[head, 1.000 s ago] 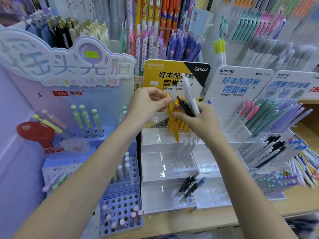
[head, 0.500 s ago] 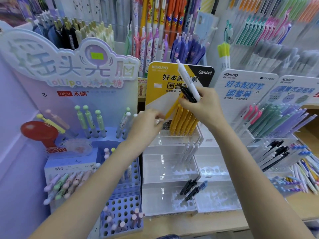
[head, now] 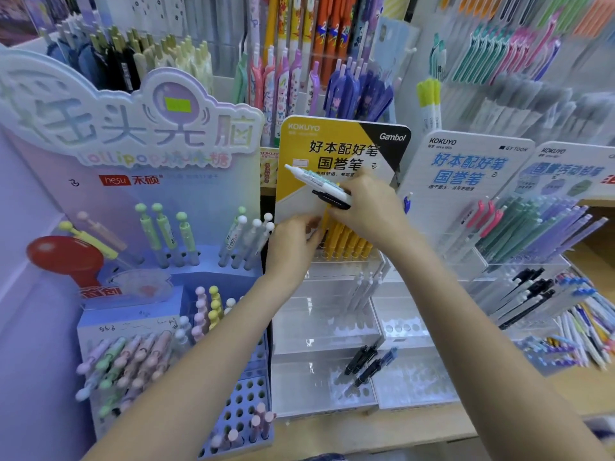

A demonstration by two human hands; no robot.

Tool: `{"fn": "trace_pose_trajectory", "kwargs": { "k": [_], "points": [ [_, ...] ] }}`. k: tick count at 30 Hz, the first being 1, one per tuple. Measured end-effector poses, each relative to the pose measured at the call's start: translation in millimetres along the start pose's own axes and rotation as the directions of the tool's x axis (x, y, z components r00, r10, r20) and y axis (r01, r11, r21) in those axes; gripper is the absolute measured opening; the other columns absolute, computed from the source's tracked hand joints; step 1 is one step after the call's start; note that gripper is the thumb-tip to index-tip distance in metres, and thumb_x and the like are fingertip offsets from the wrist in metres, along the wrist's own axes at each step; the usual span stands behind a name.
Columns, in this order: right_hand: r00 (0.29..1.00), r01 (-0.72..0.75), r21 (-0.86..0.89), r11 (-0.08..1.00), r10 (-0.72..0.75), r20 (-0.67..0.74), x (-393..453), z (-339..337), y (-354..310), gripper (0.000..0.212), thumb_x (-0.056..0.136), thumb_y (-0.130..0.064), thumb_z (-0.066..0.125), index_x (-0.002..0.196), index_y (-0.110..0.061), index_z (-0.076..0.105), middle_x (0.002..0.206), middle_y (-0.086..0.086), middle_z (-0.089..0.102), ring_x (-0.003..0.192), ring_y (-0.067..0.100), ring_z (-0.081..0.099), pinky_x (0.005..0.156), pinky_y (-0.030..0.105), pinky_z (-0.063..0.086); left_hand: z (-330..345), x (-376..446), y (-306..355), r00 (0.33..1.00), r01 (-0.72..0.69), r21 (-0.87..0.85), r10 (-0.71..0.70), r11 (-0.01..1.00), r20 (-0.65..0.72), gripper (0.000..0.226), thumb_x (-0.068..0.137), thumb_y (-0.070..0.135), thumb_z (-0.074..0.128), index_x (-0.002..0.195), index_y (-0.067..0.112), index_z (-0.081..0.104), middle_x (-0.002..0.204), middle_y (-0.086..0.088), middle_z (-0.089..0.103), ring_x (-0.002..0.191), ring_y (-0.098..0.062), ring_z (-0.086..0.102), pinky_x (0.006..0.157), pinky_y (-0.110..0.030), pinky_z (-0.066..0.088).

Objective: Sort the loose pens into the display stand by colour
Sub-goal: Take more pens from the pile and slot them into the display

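The clear tiered display stand (head: 332, 331) occupies frame centre, its yellow header card (head: 332, 151) above. Yellow pens (head: 346, 244) fill its top row, where both hands work. The right hand (head: 369, 211) grips a white pen (head: 316, 181) and a black pen (head: 332, 199) together; the left hand (head: 293, 244) has its fingers curled at the yellow row's left end, contents not discernible. Risk: the crowded grip may drop a pen or knock neighbouring pens askew. The lollipop pen stand (head: 149, 247), centre left, crowds the left arm. Black pens (head: 362, 357) lie on the lowest tier.

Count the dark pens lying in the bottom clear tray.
2: a black pen and a dark blue pen, side by side at the middle of the bottom tray. None seems hidden.
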State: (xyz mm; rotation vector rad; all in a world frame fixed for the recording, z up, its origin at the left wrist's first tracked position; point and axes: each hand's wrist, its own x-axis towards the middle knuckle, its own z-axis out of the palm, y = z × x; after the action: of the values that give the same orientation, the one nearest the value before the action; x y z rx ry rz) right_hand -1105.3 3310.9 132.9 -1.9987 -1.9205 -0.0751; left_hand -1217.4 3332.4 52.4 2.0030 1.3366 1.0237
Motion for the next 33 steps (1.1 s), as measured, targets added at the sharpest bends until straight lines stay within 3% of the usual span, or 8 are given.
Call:
{"fn": "trace_pose_trajectory", "kwargs": {
  "k": [7, 12, 19, 22, 26, 28, 31, 33],
  "points": [
    [0.981, -0.017, 0.345, 0.939, 0.082, -0.176, -17.3, -25.5, 23.4, 0.015, 0.083, -0.023, 0.068, 0.092, -0.011, 0.066, 0.075, 0.006, 0.056, 0.057, 0.011, 0.045, 0.055, 0.027, 0.037, 11.3, 6.5, -6.2, 1.000, -0.010, 0.104, 0.011, 0.995, -0.008, 0.015, 0.087, 0.019, 0.061, 0.086, 0.008, 0.072, 0.082, -0.007, 0.068, 0.080, -0.024, 0.061, 0.063, -0.031, 0.044],
    [0.979, -0.123, 0.561, 0.818, 0.194, -0.068, -36.5, -30.9, 42.6, 0.012, 0.084, -0.018, 0.068, 0.090, -0.008, 0.067, 0.059, -0.001, 0.055, 0.042, 0.001, 0.045, 0.044, 0.017, 0.039, 13.5, 6.2, -3.2, 0.997, 0.004, 0.068, 0.001, 0.998, -0.071, 0.017, 0.085, 0.022, 0.065, 0.095, 0.009, 0.069, 0.087, -0.002, 0.056, 0.075, -0.011, 0.048, 0.061, -0.015, 0.026],
    [0.942, -0.302, 0.919, 0.254, 0.230, 0.246, -58.0, -16.8, 54.0, 0.027, 0.099, -0.028, 0.042, 0.102, -0.003, 0.053, 0.064, -0.002, 0.047, 0.042, 0.009, 0.034, 0.037, 0.018, 0.027, 9.8, 7.5, 0.5, 0.999, -0.011, 0.152, 0.017, 0.988, -0.038, 0.017, 0.091, 0.022, 0.057, 0.094, 0.009, 0.067, 0.087, -0.002, 0.054, 0.072, -0.011, 0.045, 0.057, -0.022, 0.027],
    [0.937, -0.321, 0.935, 0.150, 0.192, 0.291, -62.0, -15.2, 53.9, 0.025, 0.101, -0.026, 0.038, 0.102, -0.005, 0.051, 0.066, -0.003, 0.047, 0.046, 0.009, 0.036, 0.038, 0.018, 0.029, 8.7, 6.9, 2.9, 1.000, -0.010, 0.256, 0.017, 0.967, -0.023, 0.019, 0.093, 0.025, 0.054, 0.090, 0.010, 0.065, 0.084, 0.002, 0.047, 0.073, -0.018, 0.048, 0.055, -0.028, 0.026],
    [0.940, -0.304, 0.952, 0.030, 0.173, 0.295, -66.7, -13.3, 49.1, 0.015, 0.101, -0.020, 0.037, 0.101, -0.008, 0.047, 0.069, -0.001, 0.047, 0.053, 0.009, 0.042, 0.045, 0.018, 0.035, 7.2, 6.5, 7.1, 1.000, -0.019, 0.318, 0.017, 0.948, 0.011, 0.021, 0.093, 0.028, 0.054, 0.094, 0.011, 0.067, 0.089, -0.005, 0.056, 0.082, -0.025, 0.057, 0.056, -0.030, 0.033],
    [0.944, -0.260, 0.963, -0.066, 0.192, 0.268, -67.9, -11.2, 47.5, 0.009, 0.100, -0.016, 0.037, 0.102, -0.009, 0.044, 0.069, -0.001, 0.049, 0.059, 0.012, 0.044, 0.051, 0.020, 0.039, 3.4, 0.8, 4.2, 1.000, -0.005, 0.265, 0.008, 0.964, -0.009, 0.021, 0.091, 0.026, 0.056, 0.098, 0.010, 0.069, 0.091, -0.006, 0.059, 0.082, -0.024, 0.058, 0.060, -0.030, 0.039],
    [0.942, -0.162, 0.979, -0.121, 0.277, 0.190, -71.1, -4.7, 42.7, 0.010, 0.100, -0.015, 0.037, 0.102, -0.009, 0.045, 0.070, -0.001, 0.054, 0.062, 0.013, 0.049, 0.059, 0.023, 0.044, -9.0, -26.2, 12.2, 0.987, -0.108, -0.003, 0.107, 0.994, -0.119, 0.018, 0.090, 0.021, 0.059, 0.098, 0.009, 0.070, 0.085, 0.002, 0.060, 0.072, -0.008, 0.054, 0.064, -0.010, 0.039],
    [0.945, -0.093, 0.987, -0.132, 0.300, 0.129, -74.9, 3.3, 34.3, 0.011, 0.100, -0.014, 0.036, 0.104, -0.008, 0.045, 0.075, 0.001, 0.057, 0.064, 0.011, 0.052, 0.063, 0.023, 0.046, -12.6, -48.4, 26.4, 0.988, -0.133, -0.193, 0.146, 0.972, 0.056, 0.015, 0.087, 0.025, 0.061, 0.096, 0.017, 0.071, 0.085, 0.010, 0.064, 0.073, 0.001, 0.056, 0.068, -0.005, 0.039]
  ]
}}
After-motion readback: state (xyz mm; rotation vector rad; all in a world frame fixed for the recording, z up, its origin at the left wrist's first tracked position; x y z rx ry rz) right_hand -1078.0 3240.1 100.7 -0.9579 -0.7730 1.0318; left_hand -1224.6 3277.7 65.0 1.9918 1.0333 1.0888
